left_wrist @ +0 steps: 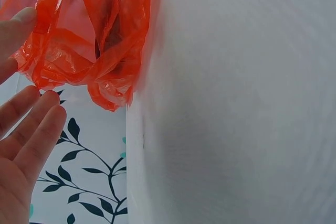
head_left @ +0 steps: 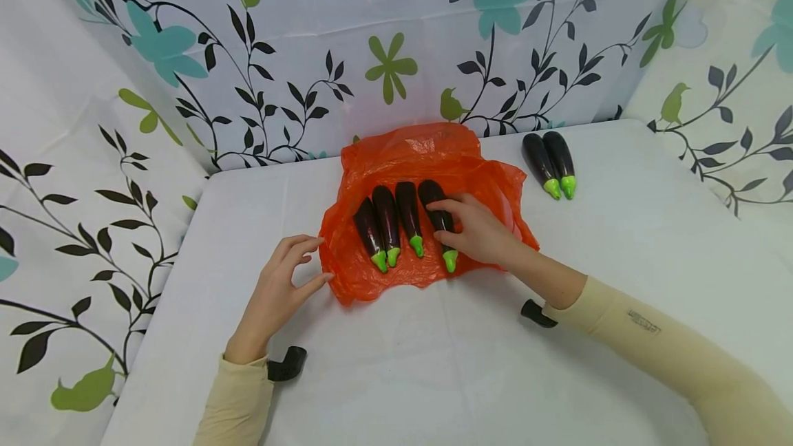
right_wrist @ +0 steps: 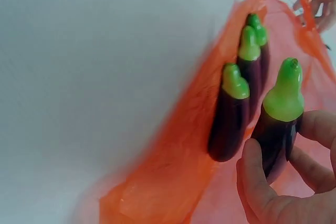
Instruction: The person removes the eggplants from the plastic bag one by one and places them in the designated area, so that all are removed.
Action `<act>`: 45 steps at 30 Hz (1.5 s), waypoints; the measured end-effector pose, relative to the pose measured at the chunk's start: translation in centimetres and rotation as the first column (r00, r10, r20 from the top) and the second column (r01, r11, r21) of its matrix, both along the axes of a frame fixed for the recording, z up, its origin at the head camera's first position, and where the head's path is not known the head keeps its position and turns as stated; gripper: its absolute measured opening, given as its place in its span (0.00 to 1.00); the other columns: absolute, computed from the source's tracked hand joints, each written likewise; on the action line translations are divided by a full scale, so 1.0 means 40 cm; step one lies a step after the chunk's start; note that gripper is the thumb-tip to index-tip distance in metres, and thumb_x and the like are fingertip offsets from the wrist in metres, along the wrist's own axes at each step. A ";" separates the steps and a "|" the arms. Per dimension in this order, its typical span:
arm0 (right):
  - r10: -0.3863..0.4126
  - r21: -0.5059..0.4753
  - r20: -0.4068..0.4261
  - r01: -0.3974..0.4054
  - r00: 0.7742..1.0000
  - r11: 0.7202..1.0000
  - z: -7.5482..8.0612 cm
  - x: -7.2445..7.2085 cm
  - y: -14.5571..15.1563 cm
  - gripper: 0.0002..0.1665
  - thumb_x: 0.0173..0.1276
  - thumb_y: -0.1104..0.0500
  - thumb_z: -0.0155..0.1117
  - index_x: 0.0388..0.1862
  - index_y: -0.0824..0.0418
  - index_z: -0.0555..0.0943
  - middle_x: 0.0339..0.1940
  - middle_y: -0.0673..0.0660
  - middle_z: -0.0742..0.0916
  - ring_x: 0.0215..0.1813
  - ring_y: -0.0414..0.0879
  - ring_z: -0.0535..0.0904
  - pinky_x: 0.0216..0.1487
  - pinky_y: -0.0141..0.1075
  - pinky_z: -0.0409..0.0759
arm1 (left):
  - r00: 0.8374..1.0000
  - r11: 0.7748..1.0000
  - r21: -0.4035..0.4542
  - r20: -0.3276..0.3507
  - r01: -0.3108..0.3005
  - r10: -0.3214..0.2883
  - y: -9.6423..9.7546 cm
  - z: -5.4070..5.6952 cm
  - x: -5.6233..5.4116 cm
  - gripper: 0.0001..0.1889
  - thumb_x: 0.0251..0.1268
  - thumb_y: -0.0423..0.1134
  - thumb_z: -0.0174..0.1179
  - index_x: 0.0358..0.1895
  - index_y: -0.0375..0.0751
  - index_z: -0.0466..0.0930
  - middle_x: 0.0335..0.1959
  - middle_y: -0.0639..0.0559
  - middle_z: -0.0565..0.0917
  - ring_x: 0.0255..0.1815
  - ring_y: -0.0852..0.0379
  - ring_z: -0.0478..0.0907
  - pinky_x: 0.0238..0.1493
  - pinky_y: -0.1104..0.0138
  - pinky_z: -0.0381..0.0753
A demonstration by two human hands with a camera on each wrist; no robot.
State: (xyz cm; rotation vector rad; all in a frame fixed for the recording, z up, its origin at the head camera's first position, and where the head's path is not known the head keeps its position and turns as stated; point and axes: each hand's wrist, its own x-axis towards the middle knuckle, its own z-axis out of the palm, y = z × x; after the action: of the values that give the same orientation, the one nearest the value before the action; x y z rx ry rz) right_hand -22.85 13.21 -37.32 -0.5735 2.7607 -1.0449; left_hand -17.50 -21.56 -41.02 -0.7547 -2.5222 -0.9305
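An orange plastic bag [head_left: 347,253] lies spread on the white table, with several dark purple eggplants on it. My right hand [head_left: 473,229] grips the rightmost eggplant [head_left: 441,217] between thumb and fingers; in the right wrist view its green stem end [right_wrist: 286,93] stands clear of the fingers. Three other eggplants [head_left: 385,219] lie side by side to its left, green ends toward me. At the bag's left edge is my left hand [head_left: 281,288], its thumb and fingers spread apart, fingertips right at the plastic. The left wrist view shows that thumb [left_wrist: 21,24] over the bag's crumpled side [left_wrist: 121,61].
Two more eggplants [head_left: 550,160] lie together at the back right of the table [head_left: 396,370]. A patterned curtain [head_left: 384,33] with leaves and flowers hangs behind the table and along both sides. Black wrist cameras [head_left: 288,363] sit by both sleeves.
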 end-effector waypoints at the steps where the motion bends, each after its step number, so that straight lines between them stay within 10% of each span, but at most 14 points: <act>1: 0.011 0.000 -0.005 -0.011 1.000 1.000 0.003 0.007 0.002 0.30 0.66 0.57 0.68 0.67 0.54 0.75 0.67 0.64 0.71 0.66 0.58 0.67 0.58 0.53 0.78 | 1.000 1.000 -0.001 0.001 -0.002 0.002 0.000 0.000 0.000 0.32 0.49 0.33 0.76 0.61 0.39 0.75 0.57 0.44 0.73 0.53 0.48 0.77 0.50 0.56 0.83; 14: 0.126 -0.053 -0.032 -0.128 0.991 0.990 0.062 0.109 0.023 0.28 0.64 0.59 0.68 0.64 0.52 0.78 0.70 0.62 0.71 0.63 0.57 0.71 0.49 0.45 0.84 | 1.000 1.000 -0.009 0.001 -0.015 0.015 -0.002 0.004 0.004 0.32 0.49 0.34 0.76 0.61 0.39 0.75 0.57 0.44 0.73 0.53 0.49 0.77 0.50 0.57 0.83; 25: 0.115 -0.159 -0.083 -0.127 0.990 0.979 0.185 0.170 0.065 0.27 0.66 0.62 0.67 0.65 0.51 0.77 0.72 0.59 0.67 0.51 0.52 0.82 0.45 0.42 0.86 | 1.000 1.000 -0.007 0.000 -0.014 0.014 -0.004 0.001 0.002 0.32 0.49 0.33 0.76 0.61 0.39 0.75 0.57 0.45 0.73 0.51 0.47 0.78 0.49 0.56 0.83; 34: -0.073 -0.101 -0.251 0.049 0.965 0.994 0.271 0.108 0.158 0.29 0.67 0.64 0.66 0.67 0.56 0.74 0.73 0.59 0.66 0.59 0.57 0.75 0.49 0.47 0.84 | 1.000 1.000 0.001 0.003 -0.008 0.008 -0.003 -0.001 0.000 0.33 0.49 0.33 0.76 0.61 0.39 0.75 0.58 0.45 0.73 0.51 0.46 0.78 0.49 0.55 0.83; 45: -0.425 -0.102 -0.056 0.418 0.904 0.903 0.279 -0.043 0.351 0.35 0.74 0.48 0.55 0.77 0.41 0.60 0.80 0.51 0.52 0.72 0.63 0.62 0.60 0.66 0.70 | 1.000 1.000 0.008 0.005 0.003 -0.003 -0.005 -0.001 0.001 0.33 0.48 0.33 0.76 0.61 0.39 0.75 0.58 0.44 0.73 0.53 0.48 0.77 0.50 0.55 0.83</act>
State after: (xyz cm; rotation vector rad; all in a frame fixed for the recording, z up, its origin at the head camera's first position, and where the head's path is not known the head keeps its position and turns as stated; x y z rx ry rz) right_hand -24.55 27.24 -26.17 -0.0122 2.9962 -1.2522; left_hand -17.46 -21.75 -41.04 -0.7550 -2.5206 -0.9436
